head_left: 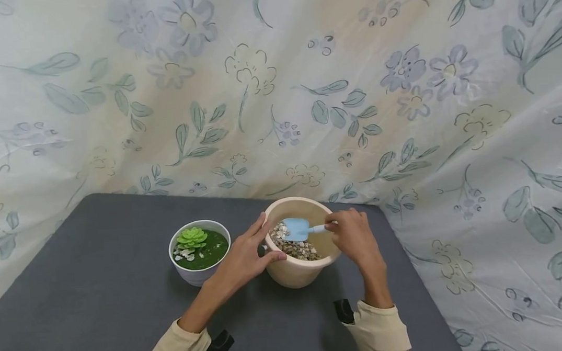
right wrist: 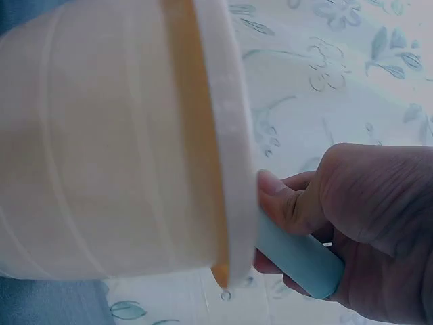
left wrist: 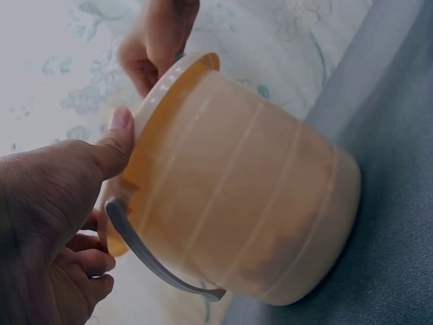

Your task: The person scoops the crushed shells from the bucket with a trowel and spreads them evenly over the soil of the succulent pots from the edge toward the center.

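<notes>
A cream plastic bucket (head_left: pixel 290 273) stands on the dark tabletop with small pebbles (head_left: pixel 299 249) in its bottom. My left hand (head_left: pixel 244 257) grips the bucket's left rim, thumb on the near side and fingers round the edge. My right hand (head_left: pixel 356 239) holds the pale blue handle of a small toy shovel (head_left: pixel 295 229) over the bucket's right rim. The shovel's blade is inside the bucket, by the pebbles and some whitish stones. In the left wrist view the bucket's grey carrying handle (left wrist: pixel 152 264) hangs down its side. The right wrist view hides the blade behind the bucket wall.
Left of the bucket stands a white pot (head_left: pixel 194 277) with a green succulent (head_left: pixel 191 237), green filling and white stones. The dark grey tabletop (head_left: pixel 102 288) meets a floral curtain (head_left: pixel 278 118) at the back and right.
</notes>
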